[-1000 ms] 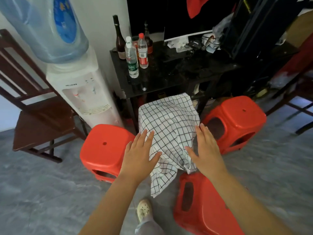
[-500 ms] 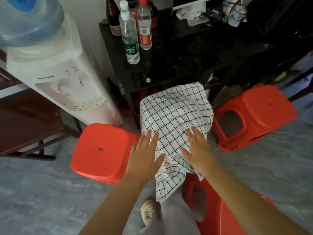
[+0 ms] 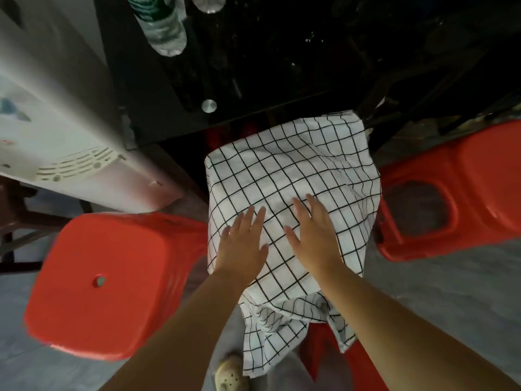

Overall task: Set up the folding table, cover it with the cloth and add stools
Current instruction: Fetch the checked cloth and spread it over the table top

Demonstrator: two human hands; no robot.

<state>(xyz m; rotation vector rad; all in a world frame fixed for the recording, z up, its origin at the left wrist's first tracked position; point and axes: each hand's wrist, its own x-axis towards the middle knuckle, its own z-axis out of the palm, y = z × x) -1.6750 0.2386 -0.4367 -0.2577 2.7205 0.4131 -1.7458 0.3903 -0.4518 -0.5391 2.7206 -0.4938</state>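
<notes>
A white cloth with a black grid (image 3: 284, 176) drapes over a small table that it hides entirely; one corner hangs down towards me. My left hand (image 3: 244, 244) and my right hand (image 3: 314, 235) lie flat on the cloth's near part, fingers spread, holding nothing. A red plastic stool (image 3: 112, 283) stands upright at the left of the covered table. A second red stool (image 3: 462, 190) lies tipped at the right, its side opening facing me. A third red stool (image 3: 363, 371) shows below the cloth, mostly hidden by my right arm.
A black glass-topped stand (image 3: 253, 66) with a water bottle (image 3: 160, 26) rises right behind the covered table. A white water dispenser (image 3: 62, 122) stands at the left, a dark wooden chair (image 3: 17, 221) beyond it. My shoe (image 3: 229, 373) rests on the grey floor.
The view has dropped and closed in on the cloth. Both hands have slid forward onto the cloth's top and now lie closer together.
</notes>
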